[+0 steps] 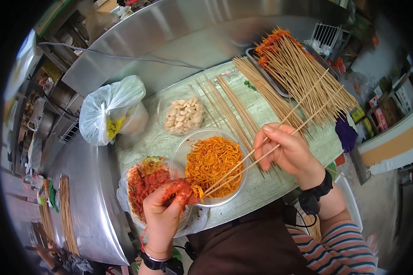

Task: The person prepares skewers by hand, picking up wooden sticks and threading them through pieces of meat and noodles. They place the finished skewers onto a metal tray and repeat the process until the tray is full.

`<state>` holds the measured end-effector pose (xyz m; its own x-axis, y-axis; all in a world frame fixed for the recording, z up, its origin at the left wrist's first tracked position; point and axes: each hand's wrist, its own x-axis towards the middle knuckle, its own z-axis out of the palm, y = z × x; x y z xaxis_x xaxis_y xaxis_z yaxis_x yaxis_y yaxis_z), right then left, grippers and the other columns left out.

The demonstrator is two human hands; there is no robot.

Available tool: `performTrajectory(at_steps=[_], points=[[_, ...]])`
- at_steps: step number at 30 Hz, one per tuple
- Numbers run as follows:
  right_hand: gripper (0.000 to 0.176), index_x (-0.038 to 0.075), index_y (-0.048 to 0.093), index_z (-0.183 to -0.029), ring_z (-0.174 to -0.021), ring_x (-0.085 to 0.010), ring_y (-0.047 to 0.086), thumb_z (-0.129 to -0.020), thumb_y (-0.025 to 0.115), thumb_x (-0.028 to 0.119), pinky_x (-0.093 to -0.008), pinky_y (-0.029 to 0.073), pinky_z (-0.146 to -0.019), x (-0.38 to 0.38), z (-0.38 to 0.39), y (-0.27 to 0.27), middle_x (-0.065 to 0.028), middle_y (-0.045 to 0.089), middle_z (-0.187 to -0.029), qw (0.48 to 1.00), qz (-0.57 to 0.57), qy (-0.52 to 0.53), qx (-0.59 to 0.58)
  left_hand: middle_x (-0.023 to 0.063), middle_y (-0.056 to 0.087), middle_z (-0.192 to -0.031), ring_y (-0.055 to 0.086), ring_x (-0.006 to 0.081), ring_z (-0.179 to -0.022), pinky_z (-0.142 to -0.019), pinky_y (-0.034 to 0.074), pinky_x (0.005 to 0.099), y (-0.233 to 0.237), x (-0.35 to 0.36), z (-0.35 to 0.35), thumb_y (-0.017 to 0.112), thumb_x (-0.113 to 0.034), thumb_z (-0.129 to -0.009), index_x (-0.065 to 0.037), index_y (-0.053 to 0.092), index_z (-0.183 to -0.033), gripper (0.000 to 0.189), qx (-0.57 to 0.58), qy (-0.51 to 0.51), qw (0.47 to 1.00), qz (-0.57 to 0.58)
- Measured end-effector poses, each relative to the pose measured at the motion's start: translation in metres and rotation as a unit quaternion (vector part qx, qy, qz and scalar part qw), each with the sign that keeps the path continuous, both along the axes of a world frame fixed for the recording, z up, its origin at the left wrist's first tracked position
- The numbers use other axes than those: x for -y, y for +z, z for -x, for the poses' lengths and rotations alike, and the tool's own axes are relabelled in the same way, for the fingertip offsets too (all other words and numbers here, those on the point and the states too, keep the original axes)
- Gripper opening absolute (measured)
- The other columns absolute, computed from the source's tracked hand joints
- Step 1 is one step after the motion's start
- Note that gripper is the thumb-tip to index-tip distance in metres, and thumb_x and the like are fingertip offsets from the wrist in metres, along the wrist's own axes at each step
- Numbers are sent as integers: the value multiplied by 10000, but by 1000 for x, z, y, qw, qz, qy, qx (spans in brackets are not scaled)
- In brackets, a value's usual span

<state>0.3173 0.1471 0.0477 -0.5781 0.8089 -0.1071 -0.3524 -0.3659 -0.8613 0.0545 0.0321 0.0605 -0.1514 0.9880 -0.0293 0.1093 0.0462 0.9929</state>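
Note:
My right hand is closed around two long wooden skewers, whose lower tips reach over a clear round bowl to its lower left edge. Orange-red strips fill the bowl. My left hand, its fingertips smeared red, pinches an orange strip where the skewer tips meet it. Under and behind that hand is a container of chunky red food, standing on plastic film. A clear tub of pale cloves stands just above the bowl.
Loose bare skewers lie across the green table. At the upper right, a metal tray holds many skewers with orange food at their far ends. A knotted plastic bag stands at the left. Beyond rises a metal wall.

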Motion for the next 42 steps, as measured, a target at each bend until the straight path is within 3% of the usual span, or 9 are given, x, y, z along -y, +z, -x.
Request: performTrajectory(at_steps=[2,5,8,17,21,27,30,32,42], points=[[339,-9,592,-879,-567,-165,613,-961,415,268,-260,520,-555,4,7,-4,-102,626,-728,999,22,-19,-40,132,659,-898,641,174,-724,-669,521,258,-6,0,-4,529,-28,-900,85,598,-1023,181,-43,12,999,-28],[334,-13,581,-889,-573,-174,615,-965,408,263,-266,519,-553,11,16,-2,-110,625,-730,997,19,-59,-47,143,648,-956,643,216,-785,-686,529,297,-17,0,-8,572,-174,-905,45,588,-1035,255,198,31,980,15],[332,-12,569,-892,-583,-186,620,-969,396,260,-274,520,-556,17,19,2,-120,624,-734,996,-17,-82,-28,144,646,-956,648,230,-794,-702,532,314,-16,3,-5,571,-164,-902,50,579,-1062,267,321,30,947,12],[341,-9,554,-870,-546,-188,608,-974,369,257,-276,518,-538,35,23,13,-140,616,-703,990,-75,-120,-1,118,653,-941,656,192,-838,-742,543,276,-16,6,-10,557,78,-844,69,581,-1073,230,188,36,981,6],[336,-6,557,-874,-534,-180,602,-974,374,259,-257,510,-517,20,9,15,-141,618,-700,988,-96,-121,-26,118,656,-936,659,189,-823,-744,540,274,-17,8,-6,548,82,-845,71,586,-1066,225,179,39,983,13],[345,3,566,-884,-509,-160,585,-978,373,274,-226,491,-490,6,26,13,-118,618,-697,995,-21,-91,-25,140,667,-788,642,164,-679,-605,502,237,-14,8,-14,539,48,-850,66,607,-1009,174,158,17,987,31],[346,5,567,-877,-505,-156,584,-979,374,274,-223,487,-485,2,26,7,-117,617,-696,996,-22,-76,-31,161,666,-843,649,180,-699,-641,523,257,-15,9,-10,540,59,-847,71,603,-1010,175,187,26,982,32],[348,6,567,-872,-501,-154,582,-980,371,273,-222,486,-481,1,25,6,-117,617,-695,997,-26,-75,-26,148,641,-1023,654,205,-851,-765,540,296,-16,9,-7,497,100,-858,72,605,-1027,202,208,3,978,15],[351,4,569,-853,-487,-148,583,-976,384,275,-220,486,-460,0,21,15,-116,622,-694,994,-57,-90,0,166,626,-1052,653,240,-861,-730,552,304,-20,2,-8,556,79,-839,65,609,-1014,184,187,16,982,-14]])
